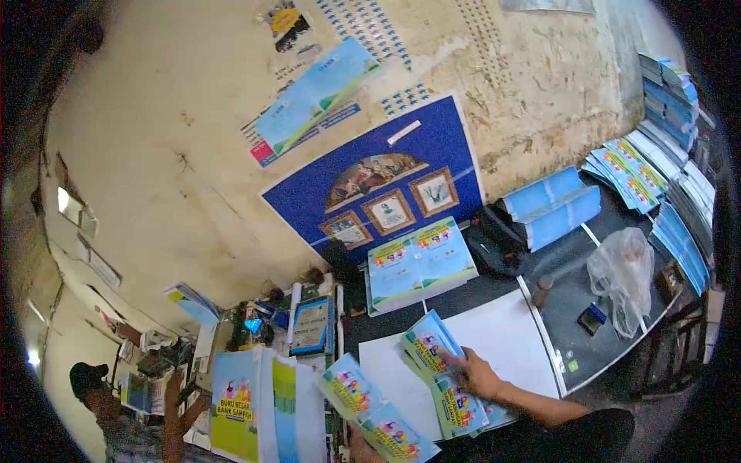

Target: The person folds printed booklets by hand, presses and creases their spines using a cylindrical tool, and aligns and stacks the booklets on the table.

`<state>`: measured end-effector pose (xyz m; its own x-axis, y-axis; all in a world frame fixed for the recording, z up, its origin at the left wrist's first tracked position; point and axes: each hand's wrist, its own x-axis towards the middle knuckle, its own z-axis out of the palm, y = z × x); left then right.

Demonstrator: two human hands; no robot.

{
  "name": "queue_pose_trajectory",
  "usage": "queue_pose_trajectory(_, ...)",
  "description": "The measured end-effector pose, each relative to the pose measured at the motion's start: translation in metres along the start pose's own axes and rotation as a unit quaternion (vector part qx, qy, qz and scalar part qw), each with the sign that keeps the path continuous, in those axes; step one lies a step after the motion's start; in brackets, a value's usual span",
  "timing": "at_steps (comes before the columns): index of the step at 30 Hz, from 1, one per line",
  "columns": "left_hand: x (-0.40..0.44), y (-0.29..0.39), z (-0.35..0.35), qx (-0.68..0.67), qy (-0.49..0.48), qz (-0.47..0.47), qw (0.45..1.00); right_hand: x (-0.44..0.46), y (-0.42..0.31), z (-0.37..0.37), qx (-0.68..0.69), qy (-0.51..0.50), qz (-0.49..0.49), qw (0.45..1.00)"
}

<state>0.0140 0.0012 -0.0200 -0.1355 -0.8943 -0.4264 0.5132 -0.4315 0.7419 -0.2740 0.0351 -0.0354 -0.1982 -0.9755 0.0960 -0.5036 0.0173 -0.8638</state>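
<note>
A pale, patchy wall [154, 139] fills most of the upper part of the frame. A dark bench [567, 278] runs across the lower right. A big blue poster [309, 201] with three framed pictures on it leans on the wall in the middle. A large white sheet [517, 339] lies on the bench, right of the lower middle. At the lower left, another person [135, 424] in a dark cap works at a cluttered spot. A green-and-blue book [235, 405] that says "Buku Besar Bank Sampah" stands nearby. Light-blue stacks [552, 204] sit right of the middle, and a pile of printed covers [421, 270] lies under the poster.

Two bundles of bright covers are at the bottom middle. The right bundle [431, 347] is over the white sheet, and the left bundle [363, 397] tilts just beside it. A clear plastic bag [621, 266] is crumpled on the right side. The right hand [476, 376] has its grip clamped on the right edge of the right bundle. The left hand [363, 447] holds the left bundle from below; its fingers are mostly hidden. A small dark-blue box [592, 318] sits beside the bag.
</note>
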Motion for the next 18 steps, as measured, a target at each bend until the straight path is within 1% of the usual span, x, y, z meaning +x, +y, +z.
queue_pose_trajectory(3,0.002,-0.016,0.015,0.019,-0.027,-0.017,0.999,0.002,0.003,0.019,-0.02,-0.061,-0.002,0.998)
queue_pose_trajectory(4,0.004,-0.025,0.019,0.027,-0.037,-0.029,0.999,0.003,0.0,0.02,0.01,-0.064,-0.014,0.998)
queue_pose_trajectory(7,0.01,-0.054,0.036,0.031,-0.057,-0.074,0.995,0.004,0.004,0.028,0.057,-0.11,0.063,0.99)
queue_pose_trajectory(8,0.012,-0.061,0.04,0.029,-0.062,-0.086,0.994,0.004,-0.004,0.02,0.064,-0.132,0.093,0.985)
queue_pose_trajectory(10,0.014,-0.072,0.042,0.022,-0.064,-0.104,0.992,-0.003,-0.012,0.012,0.138,-0.096,0.146,0.975)
queue_pose_trajectory(11,0.013,-0.073,0.042,0.019,-0.063,-0.107,0.992,-0.004,-0.011,0.013,0.176,-0.08,0.174,0.966)
queue_pose_trajectory(14,0.01,-0.078,0.041,0.006,-0.056,-0.125,0.991,-0.007,0.005,0.017,0.2,-0.09,0.103,0.97)
queue_pose_trajectory(16,0.005,-0.071,0.05,0.008,-0.053,-0.13,0.99,-0.004,0.01,0.021,0.242,-0.105,0.105,0.959)
queue_pose_trajectory(18,-0.014,-0.044,0.084,0.082,-0.059,-0.12,0.988,-0.006,-0.026,-0.008,0.262,-0.153,0.176,0.937)
